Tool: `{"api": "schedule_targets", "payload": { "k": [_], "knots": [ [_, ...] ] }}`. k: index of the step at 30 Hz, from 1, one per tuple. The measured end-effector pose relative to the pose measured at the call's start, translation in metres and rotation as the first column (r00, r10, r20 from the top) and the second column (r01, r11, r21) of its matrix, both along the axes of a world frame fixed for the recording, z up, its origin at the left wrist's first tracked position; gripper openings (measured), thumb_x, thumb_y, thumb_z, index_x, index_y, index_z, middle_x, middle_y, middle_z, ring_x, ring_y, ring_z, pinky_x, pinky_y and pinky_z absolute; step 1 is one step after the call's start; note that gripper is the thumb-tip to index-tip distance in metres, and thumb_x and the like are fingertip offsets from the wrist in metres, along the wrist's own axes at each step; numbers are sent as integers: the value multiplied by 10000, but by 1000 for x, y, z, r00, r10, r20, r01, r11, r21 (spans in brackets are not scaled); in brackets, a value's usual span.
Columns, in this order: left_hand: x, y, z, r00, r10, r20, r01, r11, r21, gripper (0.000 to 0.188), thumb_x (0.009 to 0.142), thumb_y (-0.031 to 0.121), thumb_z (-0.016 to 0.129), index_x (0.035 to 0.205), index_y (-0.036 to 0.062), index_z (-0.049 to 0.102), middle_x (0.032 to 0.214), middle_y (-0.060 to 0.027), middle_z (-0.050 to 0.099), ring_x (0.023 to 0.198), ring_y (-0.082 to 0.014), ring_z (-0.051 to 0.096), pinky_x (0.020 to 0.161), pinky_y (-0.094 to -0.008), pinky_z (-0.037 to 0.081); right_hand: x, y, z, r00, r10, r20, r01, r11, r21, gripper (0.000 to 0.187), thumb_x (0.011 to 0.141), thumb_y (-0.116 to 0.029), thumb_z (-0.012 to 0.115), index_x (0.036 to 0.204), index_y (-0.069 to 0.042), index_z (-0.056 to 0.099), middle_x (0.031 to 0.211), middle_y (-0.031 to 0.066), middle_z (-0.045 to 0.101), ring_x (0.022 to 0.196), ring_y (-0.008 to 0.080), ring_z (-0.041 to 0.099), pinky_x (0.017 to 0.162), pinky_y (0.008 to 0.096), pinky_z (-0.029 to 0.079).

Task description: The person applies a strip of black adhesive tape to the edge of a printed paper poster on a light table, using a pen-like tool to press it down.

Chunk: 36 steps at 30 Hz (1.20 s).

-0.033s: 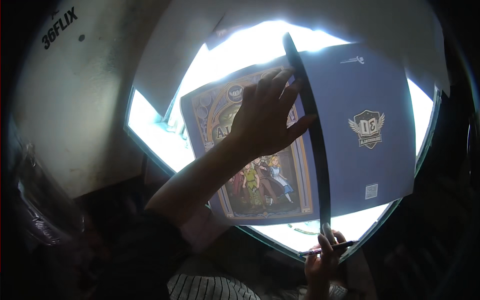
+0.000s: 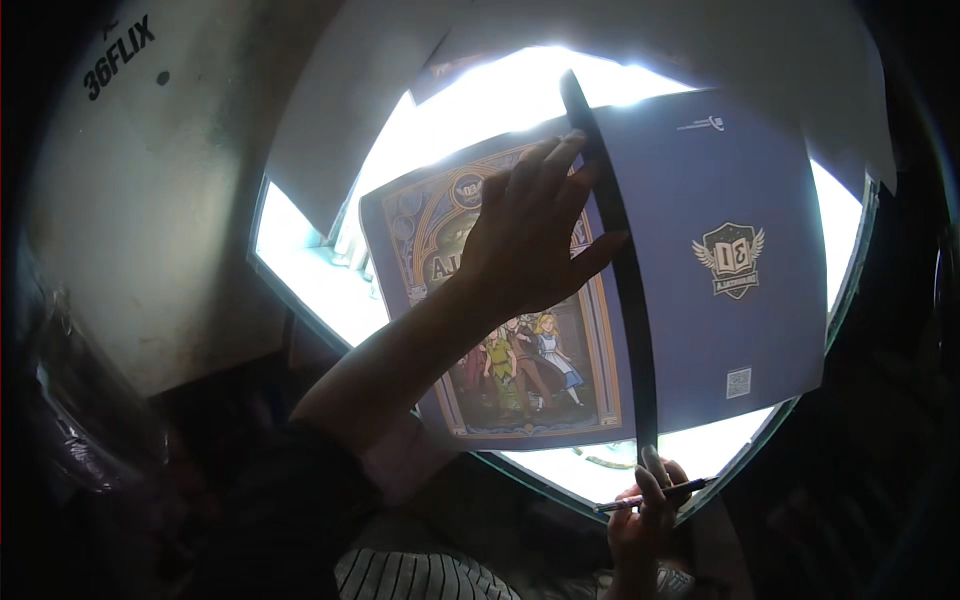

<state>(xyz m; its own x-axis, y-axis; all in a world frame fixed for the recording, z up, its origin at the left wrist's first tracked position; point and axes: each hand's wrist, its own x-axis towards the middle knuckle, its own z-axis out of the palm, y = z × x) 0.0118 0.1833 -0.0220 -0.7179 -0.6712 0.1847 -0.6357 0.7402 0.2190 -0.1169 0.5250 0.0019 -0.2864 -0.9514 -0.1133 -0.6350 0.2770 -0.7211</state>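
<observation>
Printed sheet lies on the lit table; title lettering, partly hidden, marks its left half; a lettered winged emblem and square code mark the right; the left hand, fingers spread, rests against a dark strip; the right hand grips a pen at the strip's near end; black lettering stands far left on a pale panel.

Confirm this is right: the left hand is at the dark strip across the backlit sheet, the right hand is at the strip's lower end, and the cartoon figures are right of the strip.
Wrong on one point: in the head view, the cartoon figures are left of the dark strip. The left hand and right hand are as you say.
</observation>
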Motion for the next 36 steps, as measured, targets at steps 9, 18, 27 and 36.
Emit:
{"api": "schedule_targets", "payload": {
  "k": [9,18,27,36],
  "knots": [
    [-1,-2,-1,999,-13,-33,14,1000,11,726,881,473,687,1392,58,380,1457,-231,410,1402,-391,360,1073,-558,290,-7,-6,-1,995,68,79,-65,997,-37,550,777,35,601,1269,-203,551,1296,119,672,1198,364,575,1041,505,351],
    [-3,-1,3,1000,8,3,-8,1000,-21,752,848,404,701,1421,39,379,1398,-216,434,1354,-375,382,1080,-548,279,-8,-10,1,994,79,74,-76,996,-52,576,777,41,603,1313,-160,540,1366,174,608,1240,406,554,1055,540,376],
    [17,-14,23,987,-94,131,74,986,151,802,909,505,664,1492,48,358,1507,-226,356,1410,-386,350,1097,-562,318,17,-24,3,997,-77,-4,76,996,-40,707,772,87,706,1410,-115,477,1378,181,555,1255,386,556,1047,497,462],
    [16,-16,12,997,-66,-33,68,997,45,822,878,484,710,1467,7,392,1551,-242,360,1448,-412,324,1127,-561,291,31,-30,1,981,-167,97,174,982,-68,598,754,96,688,1311,-67,545,1240,187,626,1137,393,601,962,493,483]
  ]
}}
